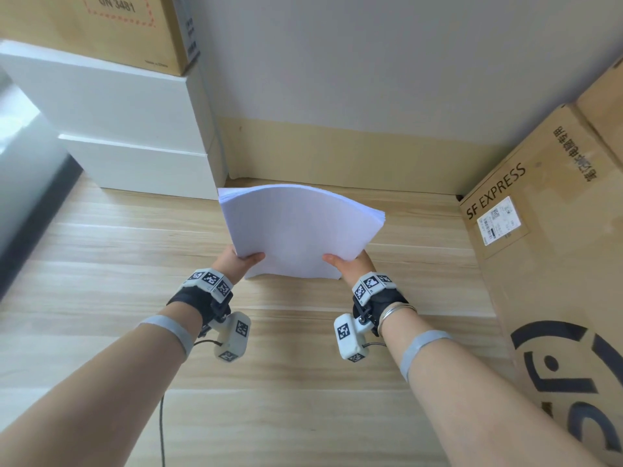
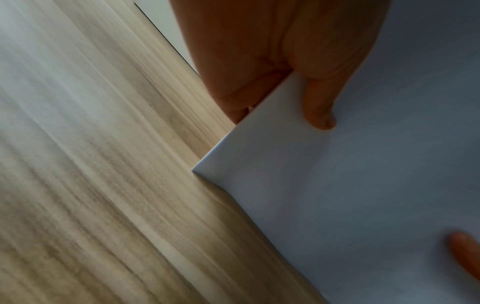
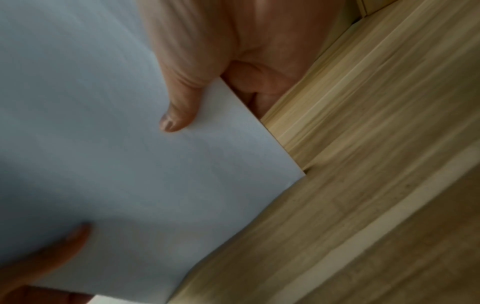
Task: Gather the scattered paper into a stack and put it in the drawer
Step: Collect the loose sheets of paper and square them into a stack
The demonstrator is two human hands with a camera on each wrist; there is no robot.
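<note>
Both hands hold one stack of white paper (image 1: 296,230) clear above the wooden counter (image 1: 101,251), in the middle of the head view. The left hand (image 1: 236,262) takes the near corner at about seven o'clock on the stack, the right hand (image 1: 350,264) the near corner at about five o'clock. Each grip is a pinch on the paper: the wrist views show a thumb (image 2: 318,107) lying on the top sheet and the other fingers going underneath. Holding only the near corners probably explains why the stack bows upward toward its far edge at twelve o'clock, where the sheets fan slightly; two symmetric pinches keep loose sheets from sliding apart while they are carried. No loose sheets show on the counter, so the gathering looks done. No drawer is visible in any view. White boxes (image 1: 128,129) sit at ten o'clock with a cardboard carton (image 1: 111,25) on top, and an SF Express carton (image 1: 539,237) stands at three o'clock; all are closed, so their contents cannot be told.
</note>
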